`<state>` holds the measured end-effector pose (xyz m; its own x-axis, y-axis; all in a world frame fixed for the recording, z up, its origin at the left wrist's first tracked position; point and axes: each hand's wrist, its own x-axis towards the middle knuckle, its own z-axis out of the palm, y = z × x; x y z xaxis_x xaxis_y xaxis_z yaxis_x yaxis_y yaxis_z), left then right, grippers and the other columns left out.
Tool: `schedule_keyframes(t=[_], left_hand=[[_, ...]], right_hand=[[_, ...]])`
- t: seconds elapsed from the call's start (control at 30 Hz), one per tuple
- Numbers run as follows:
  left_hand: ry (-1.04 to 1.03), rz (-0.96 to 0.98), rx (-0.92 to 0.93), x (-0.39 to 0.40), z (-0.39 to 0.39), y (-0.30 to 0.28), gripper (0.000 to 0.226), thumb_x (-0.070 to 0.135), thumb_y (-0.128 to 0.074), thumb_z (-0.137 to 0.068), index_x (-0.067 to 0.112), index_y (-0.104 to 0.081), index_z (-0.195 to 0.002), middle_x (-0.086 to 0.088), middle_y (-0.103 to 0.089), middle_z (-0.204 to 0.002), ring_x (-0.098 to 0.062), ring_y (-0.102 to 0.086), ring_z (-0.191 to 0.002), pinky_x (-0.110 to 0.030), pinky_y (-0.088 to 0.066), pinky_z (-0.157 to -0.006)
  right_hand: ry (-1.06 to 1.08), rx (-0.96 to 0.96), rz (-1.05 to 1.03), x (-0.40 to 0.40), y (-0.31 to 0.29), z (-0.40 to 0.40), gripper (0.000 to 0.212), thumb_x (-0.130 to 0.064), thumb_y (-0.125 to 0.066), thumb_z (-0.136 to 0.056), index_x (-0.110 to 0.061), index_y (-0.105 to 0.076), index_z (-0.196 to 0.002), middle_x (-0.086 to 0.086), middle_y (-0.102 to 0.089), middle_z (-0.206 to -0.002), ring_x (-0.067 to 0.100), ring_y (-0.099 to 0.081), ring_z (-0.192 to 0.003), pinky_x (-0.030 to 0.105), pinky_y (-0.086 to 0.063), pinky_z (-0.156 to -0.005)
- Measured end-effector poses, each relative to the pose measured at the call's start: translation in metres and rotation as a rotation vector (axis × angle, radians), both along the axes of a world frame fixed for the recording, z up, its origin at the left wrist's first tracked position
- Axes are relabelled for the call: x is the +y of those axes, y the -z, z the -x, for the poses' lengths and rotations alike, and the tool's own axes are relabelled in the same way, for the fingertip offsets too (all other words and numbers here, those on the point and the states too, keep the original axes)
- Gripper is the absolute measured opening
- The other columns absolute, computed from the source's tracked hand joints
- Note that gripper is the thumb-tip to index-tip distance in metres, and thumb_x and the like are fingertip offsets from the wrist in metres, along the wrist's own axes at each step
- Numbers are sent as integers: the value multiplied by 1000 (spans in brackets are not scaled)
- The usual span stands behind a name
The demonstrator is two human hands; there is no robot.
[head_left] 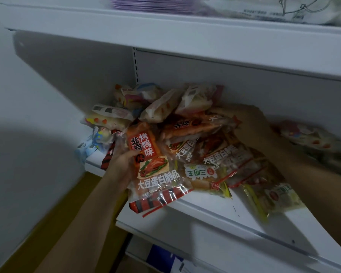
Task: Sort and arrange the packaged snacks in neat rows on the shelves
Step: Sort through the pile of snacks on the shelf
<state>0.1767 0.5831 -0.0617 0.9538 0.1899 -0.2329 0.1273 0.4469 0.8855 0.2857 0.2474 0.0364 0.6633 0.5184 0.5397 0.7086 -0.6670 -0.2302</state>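
The left hand point(124, 164) curls its fingers around the orange clear-plastic roast-duck snack packet point(152, 164), at the white metal shelf's point(215, 211) front edge. The right hand point(252, 125), fingers spread flat, presses the heaped orange packets point(195, 127) beyond; pale bread packets point(161, 105) lie behind.

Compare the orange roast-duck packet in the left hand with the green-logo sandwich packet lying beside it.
The roast-duck packet is orange-red with a duck picture; the sandwich packet is pale with a green logo. The left hand grips the duck packet by its edge; the sandwich packet lies untouched on the shelf. The duck packet's text reads upright; the sandwich logo is upside down. Both are clear plastic packs overhanging the shelf's front edge.
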Motion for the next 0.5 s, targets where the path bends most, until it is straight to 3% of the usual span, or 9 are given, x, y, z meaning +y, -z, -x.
schedule_keyframes(t=[0.1, 0.2, 0.27, 0.43, 0.5], left_hand=[[1, 22, 45, 4, -7, -1, 57, 8, -60, -95, 18, -45, -149, -27, -63, -133, -40, -72, -101, -47, -61, -69], [4, 27, 23, 3, -5, -1, 55, 6, -59, -95, 21, -45, -146, -25, -66, -129, -39, -72, -99, -49, -61, -72], [19, 19, 26, 2, -4, -1, 48, 7, -56, -98, 21, -47, -144, -24, -69, -123, -37, -74, -95, -48, -62, -68], [31, 2, 67, 0, 1, -8, 32, 10, -53, -103, 10, -54, -135, -14, -75, -94, -28, -76, -75, -39, -61, -57], [35, -20, 67, -1, 2, -12, 37, 12, -55, -103, 5, -51, -139, -15, -75, -93, -28, -76, -73, -38, -60, -55]], right_hand=[[110, 40, -60, -18, -10, 6, 61, -9, -63, -74, -27, -68, -132, 8, -67, -133, 26, -63, -122, 28, -42, -109], [161, 63, -79, -40, -8, 3, 63, 4, -70, -76, -25, -69, -132, 5, -66, -136, 23, -62, -125, 37, -46, -111], [171, 39, -81, -54, -7, -1, 57, 0, -74, -80, -22, -69, -132, 7, -66, -136, 27, -63, -125, 42, -47, -110], [112, -43, -128, -80, -26, 2, 43, -17, -78, -86, -8, -70, -127, 15, -67, -129, 32, -65, -117, 47, -51, -106], [85, -60, -139, -90, -36, 7, 43, -26, -79, -88, -10, -68, -126, 14, -67, -128, 25, -64, -117, 39, -50, -108]])
